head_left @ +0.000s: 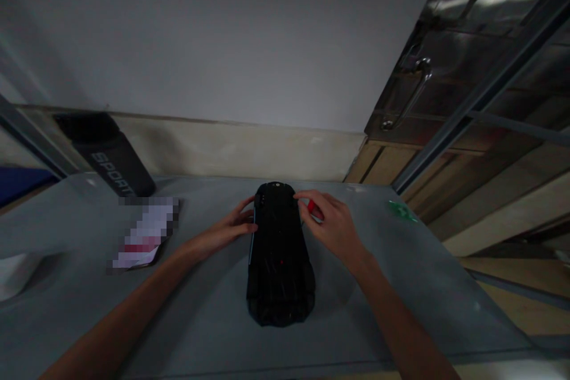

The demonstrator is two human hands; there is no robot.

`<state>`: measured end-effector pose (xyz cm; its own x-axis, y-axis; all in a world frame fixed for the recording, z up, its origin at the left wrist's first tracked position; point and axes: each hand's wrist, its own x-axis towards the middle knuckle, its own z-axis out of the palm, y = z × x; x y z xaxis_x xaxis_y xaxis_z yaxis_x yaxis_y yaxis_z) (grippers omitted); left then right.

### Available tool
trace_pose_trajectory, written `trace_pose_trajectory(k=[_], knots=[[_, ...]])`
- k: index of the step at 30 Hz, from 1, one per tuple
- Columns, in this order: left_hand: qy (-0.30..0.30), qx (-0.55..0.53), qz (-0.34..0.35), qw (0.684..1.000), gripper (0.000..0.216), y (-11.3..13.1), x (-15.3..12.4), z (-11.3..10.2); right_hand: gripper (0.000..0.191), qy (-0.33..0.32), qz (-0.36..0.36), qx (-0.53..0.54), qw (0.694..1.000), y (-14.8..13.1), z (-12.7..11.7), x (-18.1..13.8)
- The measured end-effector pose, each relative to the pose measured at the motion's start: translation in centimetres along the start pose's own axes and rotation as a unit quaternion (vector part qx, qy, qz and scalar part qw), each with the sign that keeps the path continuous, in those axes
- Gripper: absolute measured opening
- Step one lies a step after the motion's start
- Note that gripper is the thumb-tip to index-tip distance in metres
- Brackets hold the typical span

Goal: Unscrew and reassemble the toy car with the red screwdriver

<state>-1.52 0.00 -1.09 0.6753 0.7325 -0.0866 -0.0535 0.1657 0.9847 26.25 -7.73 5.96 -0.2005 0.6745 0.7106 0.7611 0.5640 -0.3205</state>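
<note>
A long black device (278,255) with a rounded near end lies lengthwise on the grey table (401,285). My left hand (231,227) rests against its far left edge, fingers curled onto the side. My right hand (332,222) is at its far right corner, fingers pinched on a small red object (311,206) that touches or sits just beside the device.
A black bottle (109,154) marked SPORT leans at the back left. A blurred-out flat item (146,231) lies left of the device. A white object (13,273) sits at the left edge, a small green piece (402,210) at the right. A metal door (467,71) stands right.
</note>
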Motion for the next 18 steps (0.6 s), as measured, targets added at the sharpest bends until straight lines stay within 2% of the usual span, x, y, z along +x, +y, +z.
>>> trace_pose_trajectory(k=[2,7,10,14,18], knots=[[0.000,0.001,-0.002,1.000,0.102,0.12,-0.05,0.07,0.019,0.008,0.005,-0.005,1.000,-0.19,0.00,-0.02],[0.000,0.012,-0.002,1.000,0.102,0.11,-0.05,0.00,0.038,-0.010,-0.015,0.026,1.000,-0.36,-0.17,0.08],[-0.002,0.015,0.000,1.000,0.102,-0.18,0.07,-0.21,0.031,-0.024,-0.004,0.032,0.999,-0.21,0.02,-0.03],[-0.012,0.021,0.014,1.000,0.099,-0.30,0.15,-0.27,0.022,0.002,0.008,-0.002,1.000,-0.09,0.24,-0.29],[-0.011,0.028,0.012,0.999,0.100,0.01,0.04,-0.10,0.029,0.003,-0.016,-0.015,1.000,-0.23,-0.19,-0.26]])
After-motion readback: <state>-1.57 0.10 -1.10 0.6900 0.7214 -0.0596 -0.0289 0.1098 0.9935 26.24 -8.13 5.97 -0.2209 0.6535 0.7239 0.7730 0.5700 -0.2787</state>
